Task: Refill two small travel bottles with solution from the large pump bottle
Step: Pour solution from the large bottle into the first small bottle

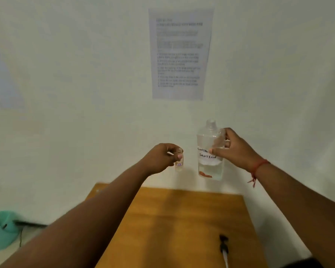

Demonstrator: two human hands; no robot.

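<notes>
My left hand (162,157) holds a small clear travel bottle (179,163) upright in the air by its upper part; its mouth is uncapped. My right hand (232,147) grips the large clear bottle (210,151) around its upper body, upright and raised above the table. Its pump is off and its neck is open. It carries a white label reading "contact solution", and clear liquid fills roughly its lower third. The two bottles hang side by side, a short gap apart. The black pump head (223,246) with its white tube lies on the wooden table (172,219).
A printed paper sheet (179,53) is stuck on the white wall straight ahead. A teal object (2,229) with a dark cable sits low at the left, off the table. A red thread bracelet (257,167) circles my right wrist.
</notes>
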